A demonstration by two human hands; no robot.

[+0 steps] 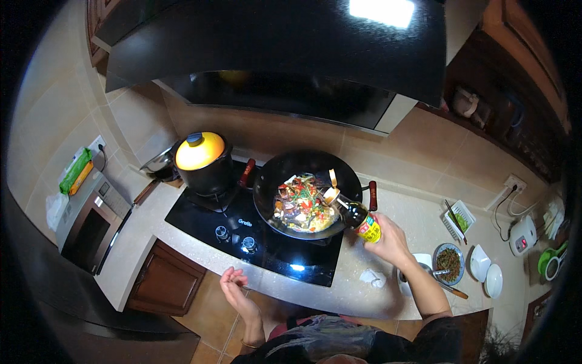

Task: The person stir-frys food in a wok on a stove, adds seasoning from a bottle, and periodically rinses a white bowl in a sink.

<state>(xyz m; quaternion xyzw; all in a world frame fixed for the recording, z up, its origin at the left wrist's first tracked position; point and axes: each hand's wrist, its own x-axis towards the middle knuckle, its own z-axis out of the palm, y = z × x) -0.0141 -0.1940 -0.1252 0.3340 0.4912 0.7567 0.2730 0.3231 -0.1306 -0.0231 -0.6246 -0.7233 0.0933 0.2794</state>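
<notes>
My right hand [388, 241] grips a dark glass sauce bottle [361, 220] with a yellow label and a flip cap standing open. The bottle tips to the left, its mouth over the right side of a black wok [268, 168]. Inside the wok lies a mix of food [304, 204] with red pepper pieces, green sprigs and pale bits. Two red-brown handles stick out from the wok's sides. My left hand [236, 289] hangs in front of the counter edge, holding nothing, its fingers loosely curled and apart.
A black pot with a yellow lid [200, 150] occupies the left burner of the glass hob [282, 264]. On the right counter are a crumpled tissue [373, 277], a plate of chopped food [449, 264], white bowls [493, 281] and a basket with chopsticks [459, 220]. A range hood [273, 45] overhangs the hob.
</notes>
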